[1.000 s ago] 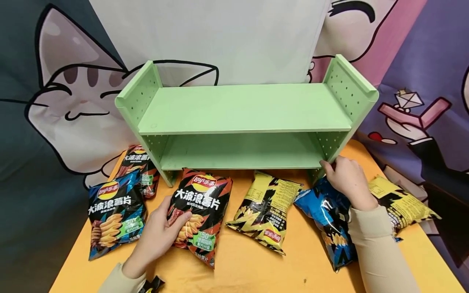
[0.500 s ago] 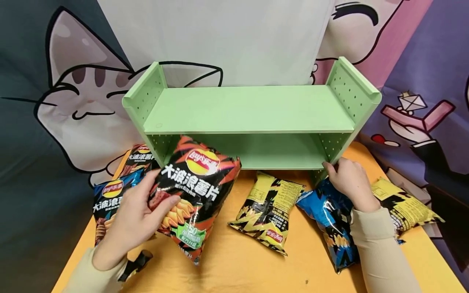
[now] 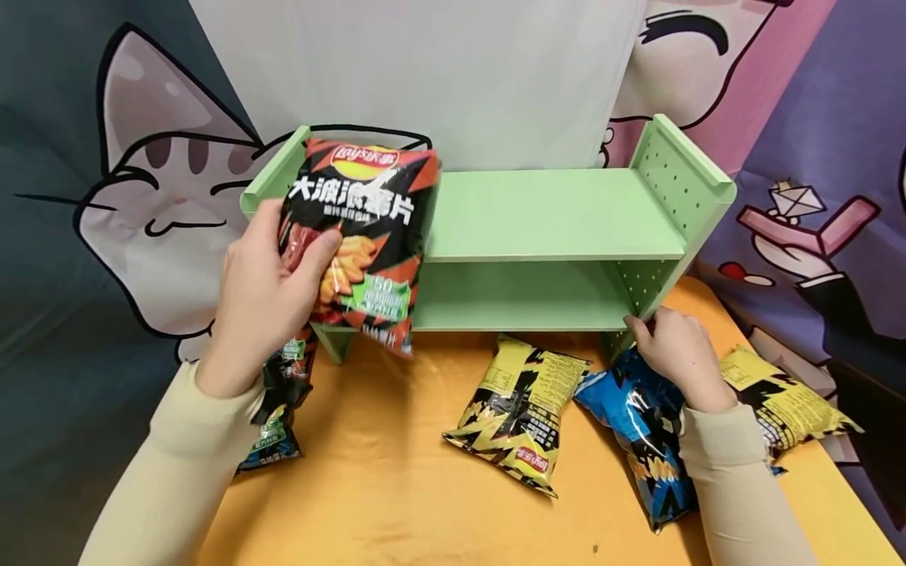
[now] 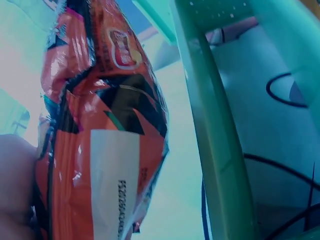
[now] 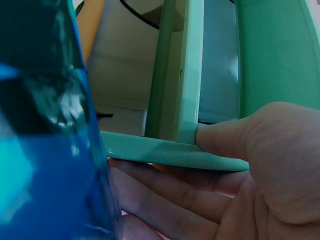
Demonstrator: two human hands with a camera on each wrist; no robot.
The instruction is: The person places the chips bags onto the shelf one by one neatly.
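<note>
My left hand (image 3: 269, 295) grips a black-and-red bag of potato chips (image 3: 364, 228) by its left side, thumb across the front. The bag is raised upright before the left part of the green two-tier shelf (image 3: 538, 212), covering that end of both boards. In the left wrist view the red back of the chip bag (image 4: 100, 125) shows close to a green shelf edge (image 4: 215, 150). With thumb inside and fingers outside, my right hand (image 5: 215, 175) holds the shelf's right side panel (image 5: 170, 154) low down. A blue chip bag (image 3: 640, 440) lies right under that hand.
A yellow chip bag (image 3: 520, 413) lies on the orange table (image 3: 396, 503) in front of the shelf. Another yellow bag (image 3: 786, 397) is at the far right. Partly hidden behind my left forearm are a blue bag (image 3: 272, 444) and a red-black bag (image 3: 300, 354).
My left hand has lifted the black-and-red chip bag off the table, up and slightly left to the height of the upper board. My right hand stays on the shelf's side panel.
</note>
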